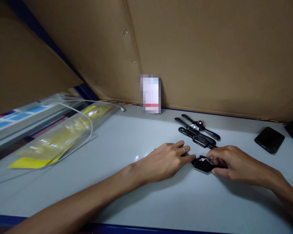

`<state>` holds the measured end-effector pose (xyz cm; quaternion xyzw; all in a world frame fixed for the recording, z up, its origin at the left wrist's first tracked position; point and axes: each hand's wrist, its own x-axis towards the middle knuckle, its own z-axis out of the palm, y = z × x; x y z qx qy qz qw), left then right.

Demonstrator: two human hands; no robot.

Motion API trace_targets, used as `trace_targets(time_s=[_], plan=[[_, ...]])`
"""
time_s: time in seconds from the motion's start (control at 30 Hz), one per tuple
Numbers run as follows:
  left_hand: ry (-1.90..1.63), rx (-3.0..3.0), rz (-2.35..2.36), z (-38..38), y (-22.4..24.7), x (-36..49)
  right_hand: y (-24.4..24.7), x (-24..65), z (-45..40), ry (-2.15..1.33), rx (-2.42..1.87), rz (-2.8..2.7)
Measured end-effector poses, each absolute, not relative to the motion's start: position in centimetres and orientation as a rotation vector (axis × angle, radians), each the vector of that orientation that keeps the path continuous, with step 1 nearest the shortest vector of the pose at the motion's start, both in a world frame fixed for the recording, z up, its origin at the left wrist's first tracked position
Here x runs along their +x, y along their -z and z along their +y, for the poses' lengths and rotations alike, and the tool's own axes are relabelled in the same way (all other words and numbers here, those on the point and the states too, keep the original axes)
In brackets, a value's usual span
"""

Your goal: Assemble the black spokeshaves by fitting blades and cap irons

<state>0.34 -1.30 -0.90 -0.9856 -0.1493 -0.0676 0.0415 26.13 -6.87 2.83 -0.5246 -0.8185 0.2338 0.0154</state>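
A black spokeshave lies low over the grey-white table between my two hands, its flat metal body and blade edge facing me. My left hand, with a ring on one finger, holds its left handle, which is mostly hidden under the fingers. On the other side my right hand has thumb and fingers closed around the right handle. Just behind, several more black spokeshaves lie close together, among them a nearer one and the farthest one. My right fingers partly cover the nearer one's right handle.
A blurred upright card or screen leans on the cardboard wall. To the right lies a black phone-like device. Clear plastic packaging with yellow sheets and a white cable occupy the left side.
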Motion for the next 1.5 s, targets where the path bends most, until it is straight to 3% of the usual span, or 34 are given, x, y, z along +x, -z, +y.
trace_targets(time_s=[0.47, 1.5], plan=[[0.18, -3.312, -0.571, -1.7, 0.0, 0.4, -2.9, 25.7, -6.9, -0.69, -1.406, -2.662], [0.093, -3.402, -0.65, -1.7, -0.2, 0.5, -2.9, 25.5, -7.4, -0.571, -1.495, -2.646]])
